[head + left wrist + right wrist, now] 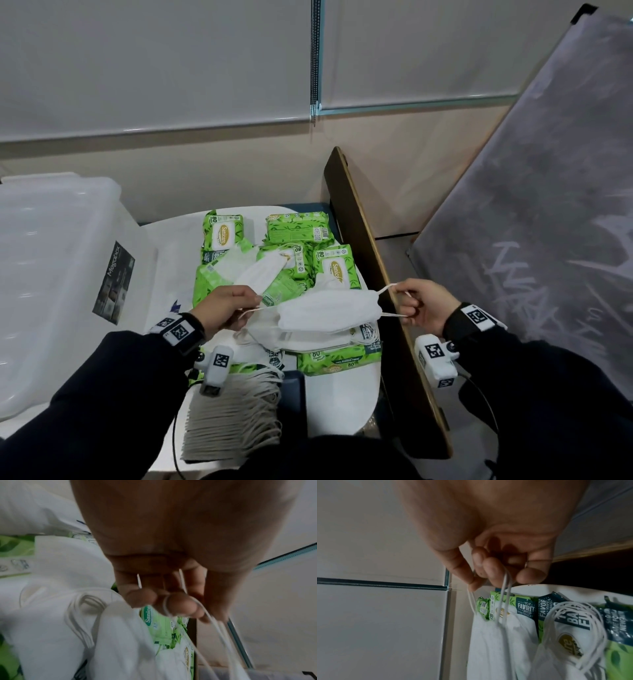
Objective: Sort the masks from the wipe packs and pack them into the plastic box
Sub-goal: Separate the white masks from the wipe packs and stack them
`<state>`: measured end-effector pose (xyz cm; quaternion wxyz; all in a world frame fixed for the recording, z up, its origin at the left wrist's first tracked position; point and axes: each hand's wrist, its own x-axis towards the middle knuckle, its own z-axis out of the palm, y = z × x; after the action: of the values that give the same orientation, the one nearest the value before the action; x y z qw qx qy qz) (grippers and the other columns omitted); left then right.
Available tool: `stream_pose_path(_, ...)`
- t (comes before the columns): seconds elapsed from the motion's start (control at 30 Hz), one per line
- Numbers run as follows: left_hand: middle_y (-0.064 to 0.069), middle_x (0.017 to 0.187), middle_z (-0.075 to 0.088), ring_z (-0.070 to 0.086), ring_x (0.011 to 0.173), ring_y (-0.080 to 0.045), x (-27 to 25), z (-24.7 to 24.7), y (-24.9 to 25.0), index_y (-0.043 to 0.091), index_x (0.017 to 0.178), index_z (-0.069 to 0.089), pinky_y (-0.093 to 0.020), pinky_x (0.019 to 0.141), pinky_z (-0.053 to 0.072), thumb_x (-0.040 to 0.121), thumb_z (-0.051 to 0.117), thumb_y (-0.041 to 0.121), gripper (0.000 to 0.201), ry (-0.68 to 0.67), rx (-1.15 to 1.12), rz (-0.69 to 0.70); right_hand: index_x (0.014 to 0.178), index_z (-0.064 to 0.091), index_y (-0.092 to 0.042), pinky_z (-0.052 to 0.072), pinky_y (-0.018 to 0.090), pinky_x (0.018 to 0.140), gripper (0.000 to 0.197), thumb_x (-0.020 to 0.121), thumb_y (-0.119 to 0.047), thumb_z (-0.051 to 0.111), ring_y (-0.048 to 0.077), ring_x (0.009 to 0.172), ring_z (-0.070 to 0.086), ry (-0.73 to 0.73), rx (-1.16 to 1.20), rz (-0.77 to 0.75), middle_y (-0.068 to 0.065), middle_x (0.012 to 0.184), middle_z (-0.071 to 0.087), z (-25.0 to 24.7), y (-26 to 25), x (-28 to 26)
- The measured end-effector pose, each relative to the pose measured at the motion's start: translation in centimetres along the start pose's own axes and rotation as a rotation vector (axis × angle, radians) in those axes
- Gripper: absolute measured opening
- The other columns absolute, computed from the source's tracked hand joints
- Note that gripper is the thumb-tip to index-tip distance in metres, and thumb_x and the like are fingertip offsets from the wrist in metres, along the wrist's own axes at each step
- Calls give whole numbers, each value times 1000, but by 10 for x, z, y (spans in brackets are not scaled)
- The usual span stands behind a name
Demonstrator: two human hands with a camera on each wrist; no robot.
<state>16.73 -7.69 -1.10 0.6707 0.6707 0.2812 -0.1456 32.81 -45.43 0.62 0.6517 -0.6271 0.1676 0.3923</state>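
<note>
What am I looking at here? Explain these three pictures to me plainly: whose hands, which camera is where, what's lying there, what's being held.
No machine: a person wears three cameras. The wide picture comes from the head; the two close ones look along each wrist at the fingers. On the white table lie green wipe packs mixed with loose white masks, and a stack of masks sits near the body. A clear plastic box stands at the left. The left hand and right hand each pinch the ear loops of a held mask bundle, stretching it above the pile.
</note>
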Motion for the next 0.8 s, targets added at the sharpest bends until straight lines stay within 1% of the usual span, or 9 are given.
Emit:
stream_pose_path(0.1, -6, 62, 46, 31, 45, -16, 5, 3, -2, 9, 81, 63, -23, 50, 21, 94, 69, 11, 15, 138, -182, -7, 75, 59, -15, 25, 29, 52, 14, 89, -16, 60, 14, 46, 25, 20, -71, 16, -3, 53, 24, 5, 2, -1)
stream_pose_path(0.2, -6, 68, 53, 35, 42, -12, 11, 0, -5, 9, 84, 62, -19, 43, 23, 97, 62, 12, 13, 221, -389, -85, 72, 56, -16, 24, 29, 52, 13, 84, -16, 56, 15, 46, 24, 11, -80, 14, -3, 54, 23, 9, 1, -4)
stream_pose_path(0.3, -10, 74, 64, 41, 36, -11, 14, -6, -13, 4, 83, 64, -15, 37, 25, 94, 64, 9, 12, 306, -328, -196, 66, 46, -17, 24, 29, 52, 9, 73, -18, 51, 16, 49, 22, -42, -61, -64, -1, 58, 19, 18, -7, -14)
stream_pose_path(0.37, -14, 76, 64, 42, 35, -13, 14, -7, -18, 2, 79, 64, -14, 38, 26, 89, 66, 7, 11, 313, -211, -242, 62, 46, -15, 24, 29, 51, 7, 66, -18, 51, 16, 49, 22, -85, -55, -174, 0, 57, 20, 29, -16, -24)
stream_pose_path(0.43, -16, 75, 62, 43, 37, -15, 12, -5, -18, 3, 78, 63, -15, 39, 29, 86, 64, 5, 9, 280, -123, -245, 61, 48, -12, 25, 28, 48, 5, 64, -16, 49, 15, 48, 23, -126, -97, -288, -1, 52, 24, 43, -28, -35)
stream_pose_path(0.5, -16, 71, 59, 43, 40, -17, 12, -1, -18, 2, 80, 64, -17, 41, 32, 86, 61, -2, 8, 230, -119, -187, 65, 47, -9, 26, 26, 45, 7, 66, -16, 48, 13, 46, 22, -162, -166, -351, -1, 51, 25, 58, -43, -45)
stream_pose_path(0.6, -17, 73, 55, 43, 45, -18, 10, 1, -20, 5, 78, 66, -18, 44, 32, 86, 54, -11, 21, 137, -202, -62, 69, 45, -11, 26, 24, 43, 7, 71, -17, 48, 12, 47, 20, -210, -220, -332, -3, 52, 23, 77, -66, -58)
stream_pose_path(0.7, -15, 74, 53, 42, 49, -17, 7, 0, -19, 8, 69, 62, -20, 49, 28, 86, 44, -12, 32, 65, -258, -17, 70, 45, -14, 24, 26, 47, 18, 87, -12, 38, 13, 49, 18, -215, -202, -298, -3, 53, 22, 88, -84, -64)
stream_pose_path(0.8, -11, 76, 53, 38, 54, -18, 0, -4, -15, 9, 65, 54, -27, 54, 20, 84, 38, 0, 26, -69, -394, -14, 69, 47, -16, 23, 28, 49, 18, 85, -13, 39, 14, 50, 18, -203, -174, -278, -3, 53, 22, 93, -98, -67)
